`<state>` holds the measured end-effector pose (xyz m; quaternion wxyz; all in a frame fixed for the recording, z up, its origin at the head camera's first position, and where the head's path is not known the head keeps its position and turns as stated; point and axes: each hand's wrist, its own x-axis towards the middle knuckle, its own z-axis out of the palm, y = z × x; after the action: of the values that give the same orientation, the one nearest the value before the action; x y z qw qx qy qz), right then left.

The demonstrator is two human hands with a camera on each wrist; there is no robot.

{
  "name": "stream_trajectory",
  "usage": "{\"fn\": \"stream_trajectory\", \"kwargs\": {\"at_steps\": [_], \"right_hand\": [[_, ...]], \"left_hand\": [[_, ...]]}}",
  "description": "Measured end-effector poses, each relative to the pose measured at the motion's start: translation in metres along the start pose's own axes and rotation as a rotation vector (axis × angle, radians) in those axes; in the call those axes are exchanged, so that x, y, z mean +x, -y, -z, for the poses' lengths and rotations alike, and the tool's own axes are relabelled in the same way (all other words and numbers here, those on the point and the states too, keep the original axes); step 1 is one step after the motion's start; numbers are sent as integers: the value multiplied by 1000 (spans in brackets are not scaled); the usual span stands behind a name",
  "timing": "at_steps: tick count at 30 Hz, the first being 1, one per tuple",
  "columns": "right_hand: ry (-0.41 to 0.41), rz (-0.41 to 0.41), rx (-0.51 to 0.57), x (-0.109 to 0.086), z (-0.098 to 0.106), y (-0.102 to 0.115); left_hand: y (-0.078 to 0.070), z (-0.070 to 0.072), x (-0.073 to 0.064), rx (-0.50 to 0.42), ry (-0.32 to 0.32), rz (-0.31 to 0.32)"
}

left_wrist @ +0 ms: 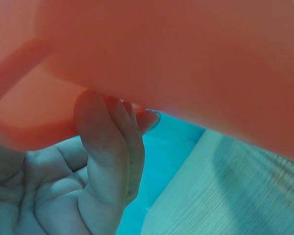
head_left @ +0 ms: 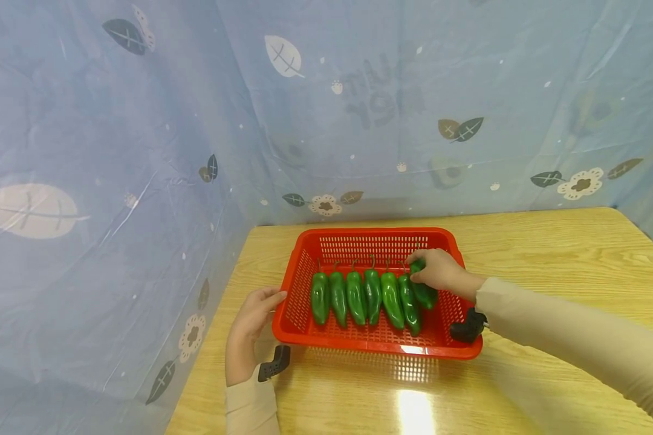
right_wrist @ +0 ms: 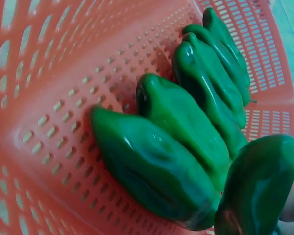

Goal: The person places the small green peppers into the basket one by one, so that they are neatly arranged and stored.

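A row of several glossy green peppers (head_left: 354,296) lies in a red perforated plastic basket (head_left: 375,346), stems toward the far side. At the row's right end my right hand (head_left: 439,270) holds one green pepper (head_left: 425,296) near its upper part. The right wrist view has this held pepper (right_wrist: 259,186) tilted up in front of the others, with a bit of finger beside it. My left hand (head_left: 258,309) grips the basket's left rim, thumb on top. From below, the left wrist view catches its curled fingers (left_wrist: 108,147) against the red rim.
The basket stands on a light wood-grain table (head_left: 555,260). Behind it and along the left hangs a blue curtain (head_left: 359,121) with leaf and flower prints. Small black devices (head_left: 274,362) sit at both wrists. Bare basket floor (right_wrist: 59,132) shows beside the right end of the row.
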<state>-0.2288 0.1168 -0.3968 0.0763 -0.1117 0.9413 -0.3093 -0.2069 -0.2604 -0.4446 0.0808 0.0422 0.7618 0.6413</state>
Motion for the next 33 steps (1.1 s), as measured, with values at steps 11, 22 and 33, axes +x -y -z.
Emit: {"fn": "stream_trajectory", "kwargs": {"at_steps": [11,22,33], "right_hand": [[25,-33,-10,2,-8,-3],[45,-87,-91,3,-17,-2],[41,-100,-201,4,-24,-4]], "left_hand": [[-1,1,-1,4,8,5],[2,2,0,11,10,0],[2,1,0,7,10,-7]]}}
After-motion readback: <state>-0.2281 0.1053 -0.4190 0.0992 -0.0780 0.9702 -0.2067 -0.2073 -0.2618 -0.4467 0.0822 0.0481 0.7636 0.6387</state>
